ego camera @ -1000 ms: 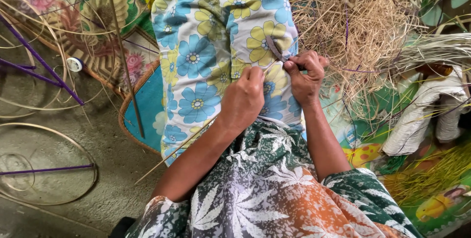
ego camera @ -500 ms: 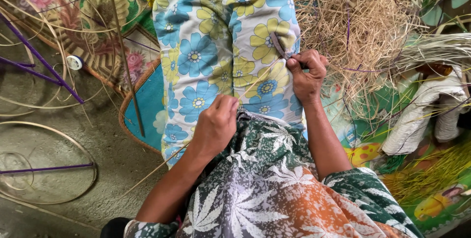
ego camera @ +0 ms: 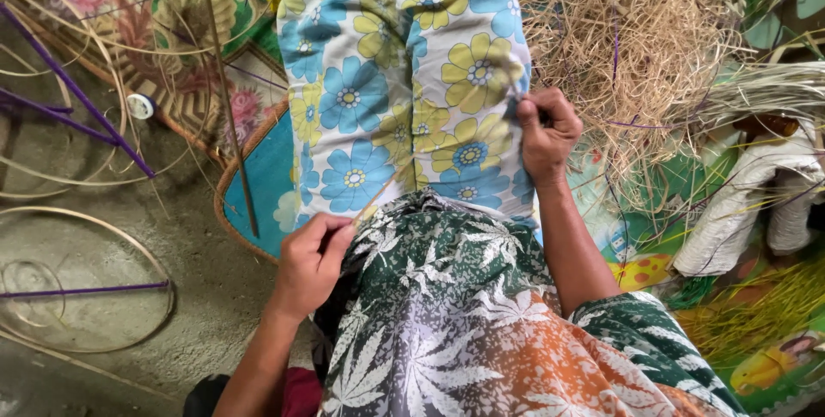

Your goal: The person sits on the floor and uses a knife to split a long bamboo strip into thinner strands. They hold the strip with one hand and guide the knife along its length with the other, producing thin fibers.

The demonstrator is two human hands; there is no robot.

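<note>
beside lap edges, hands (ego camera: 314, 262) on strip (ego camera: 371, 202)

Bare grey concrete floor (ego camera: 198, 297) carried everything; a colourful patterned floor mat (ego camera: 258, 185) with a woven brown rim covered its upper and right parts; thin pale cane hoops (ego camera: 86, 331) lay flat on the concrete at lower left, purple strips (ego camera: 82, 290) crossing them; a small white round tape roll (ego camera: 139, 106) sat near the mat's edge; a heap of dry tan straw fibre (ego camera: 653, 47) rested on the mat at upper right; a white cloth bundle (ego camera: 739, 211) lay just beside it; yellow-green strands (ego camera: 756, 314) spread below.
</note>
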